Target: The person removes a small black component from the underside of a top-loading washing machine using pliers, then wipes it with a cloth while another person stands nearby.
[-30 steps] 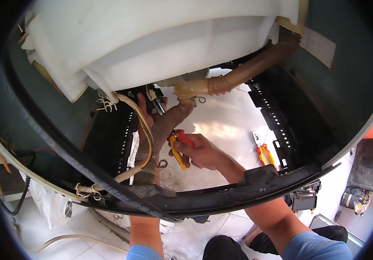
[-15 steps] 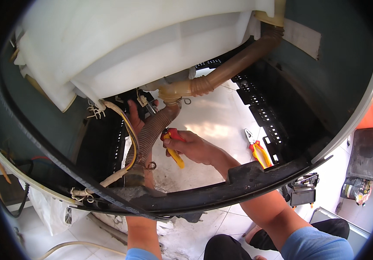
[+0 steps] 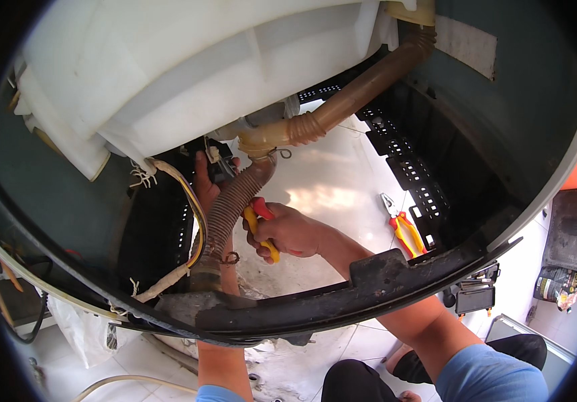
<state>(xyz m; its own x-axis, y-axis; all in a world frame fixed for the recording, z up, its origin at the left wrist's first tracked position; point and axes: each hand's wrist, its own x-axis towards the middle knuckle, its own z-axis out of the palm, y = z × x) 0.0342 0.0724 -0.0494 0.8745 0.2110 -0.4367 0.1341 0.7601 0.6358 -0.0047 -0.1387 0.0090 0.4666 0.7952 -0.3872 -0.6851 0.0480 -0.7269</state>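
Observation:
My right hand [image 3: 285,231] is closed round the red and yellow handles of a pair of pliers [image 3: 259,209], just right of the ribbed brown hose [image 3: 238,194]. The hose hides the pliers' jaws. Behind the hose, my left hand [image 3: 206,184] reaches up with fingers either side of a dark grey part [image 3: 220,171] under the white tub [image 3: 188,100]; the hose covers much of this hand. A wire clamp [image 3: 281,154] sits where the ribbed hose meets the yellowed pipe joint [image 3: 261,139].
Both forearms pass the black base rim [image 3: 302,308]. Other red and yellow pliers [image 3: 406,231] lie on the floor inside the base. Taped yellow and black wires [image 3: 198,208] hang beside the hose. A black cable [image 3: 80,271] crosses the left side. An open tool case [image 3: 476,291] stands outside, right.
My right hand has turned the pliers and brought the handles slightly left; the jaws, seen before at the grey part, are now hidden. The view has shifted a little.

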